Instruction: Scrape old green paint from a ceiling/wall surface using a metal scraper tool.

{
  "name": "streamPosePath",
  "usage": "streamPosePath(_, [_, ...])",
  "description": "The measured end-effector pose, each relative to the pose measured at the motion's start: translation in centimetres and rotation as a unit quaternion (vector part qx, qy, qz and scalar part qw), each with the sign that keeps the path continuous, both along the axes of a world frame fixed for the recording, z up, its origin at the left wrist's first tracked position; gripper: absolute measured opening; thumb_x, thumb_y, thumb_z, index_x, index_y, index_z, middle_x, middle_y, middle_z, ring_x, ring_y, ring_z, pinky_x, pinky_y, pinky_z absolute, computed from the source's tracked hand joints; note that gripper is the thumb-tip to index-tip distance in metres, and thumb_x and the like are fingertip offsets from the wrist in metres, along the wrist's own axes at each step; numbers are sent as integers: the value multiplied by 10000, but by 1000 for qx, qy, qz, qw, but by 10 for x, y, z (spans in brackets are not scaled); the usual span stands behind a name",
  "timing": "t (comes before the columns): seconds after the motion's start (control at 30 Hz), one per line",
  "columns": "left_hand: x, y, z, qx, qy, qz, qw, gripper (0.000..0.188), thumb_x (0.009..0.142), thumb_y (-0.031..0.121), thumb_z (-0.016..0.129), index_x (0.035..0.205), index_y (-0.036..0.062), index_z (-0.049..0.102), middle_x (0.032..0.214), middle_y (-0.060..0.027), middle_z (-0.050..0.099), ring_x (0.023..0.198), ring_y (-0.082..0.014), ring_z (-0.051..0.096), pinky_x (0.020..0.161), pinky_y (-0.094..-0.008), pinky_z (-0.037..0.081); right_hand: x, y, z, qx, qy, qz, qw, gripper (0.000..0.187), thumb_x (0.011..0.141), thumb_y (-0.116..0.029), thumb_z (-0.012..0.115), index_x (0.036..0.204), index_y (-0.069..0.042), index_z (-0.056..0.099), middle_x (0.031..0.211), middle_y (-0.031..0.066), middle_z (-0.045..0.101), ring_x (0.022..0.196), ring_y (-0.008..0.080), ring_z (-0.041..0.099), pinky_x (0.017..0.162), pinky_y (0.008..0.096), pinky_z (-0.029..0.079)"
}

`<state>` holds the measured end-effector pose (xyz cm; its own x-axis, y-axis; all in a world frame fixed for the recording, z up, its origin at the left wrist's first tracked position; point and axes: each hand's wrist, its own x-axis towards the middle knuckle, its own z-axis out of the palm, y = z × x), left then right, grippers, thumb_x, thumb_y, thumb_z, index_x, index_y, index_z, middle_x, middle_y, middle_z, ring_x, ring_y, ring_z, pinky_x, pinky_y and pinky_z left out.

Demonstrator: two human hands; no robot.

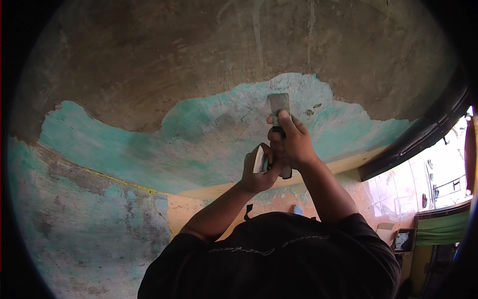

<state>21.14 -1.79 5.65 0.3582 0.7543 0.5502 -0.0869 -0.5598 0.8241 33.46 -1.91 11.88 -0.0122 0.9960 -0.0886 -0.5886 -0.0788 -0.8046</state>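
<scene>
A scraper (278,101) with a flat grey metal blade and a dark handle points up against the wall in the middle of the view. My right hand (300,144) is wrapped round its handle, thumb laid along the base of the blade. Just below and to the left, my left hand (255,178) is closed on a small block-like object (259,159) with a pale face and a dark side; its kind is unclear. The left fingers come close to the scraper's lower handle, and I cannot tell whether they touch it. Patchy turquoise paint (219,124) surrounds the blade.
Above the ragged paint edge is bare brown plaster (164,55). A worn blue-grey wall (94,224) stands at left, below a yellow line. At right are a dark curved beam (418,139), a bright opening (448,164), a green cloth (443,228) and a framed picture (404,240).
</scene>
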Motion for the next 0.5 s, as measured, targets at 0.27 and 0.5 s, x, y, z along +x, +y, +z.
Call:
streamPosePath(0.27, [1, -7, -8, 18, -33, -4, 999, 288, 743, 17, 665, 721, 64, 382, 717, -61, 541, 665, -102, 525, 568, -252, 433, -3, -5, -9, -32, -8, -1, 999, 315, 931, -377, 397, 978, -77, 480, 595, -19, 395, 427, 62, 318, 350, 213, 262])
streamPosePath(0.5, [-1, -9, -13, -29, -85, -49, 995, 278, 756, -16, 635, 739, 62, 368, 763, -69, 548, 694, -97, 528, 577, -243, 434, -4, -9, -14, -16, -1, 21, 1000, 316, 927, -382, 397, 974, -80, 479, 594, -20, 394, 433, 61, 322, 354, 210, 260])
